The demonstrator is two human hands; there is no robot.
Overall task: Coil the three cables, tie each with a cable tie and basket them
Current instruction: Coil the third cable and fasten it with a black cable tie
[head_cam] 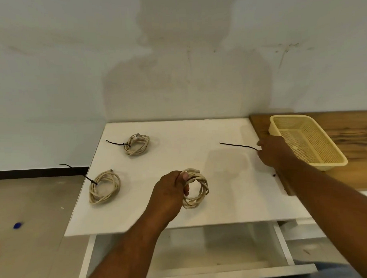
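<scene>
My left hand (169,193) grips a coiled beige cable (198,188) just above the white board (179,159), near its front middle. My right hand (272,151) pinches the end of a loose black cable tie (237,145) that points left over the board's right side. Two more beige coils lie on the board, each with a black tie around it: one at the back left (137,144), one at the front left (104,187). A yellow mesh basket (333,156) stands on the wooden surface to the right, with nothing in it.
The white board overhangs an open white drawer (224,251) below it. A wooden counter (355,133) runs along the right. The wall stands right behind the board. On the floor at the left lies a small blue object (17,225).
</scene>
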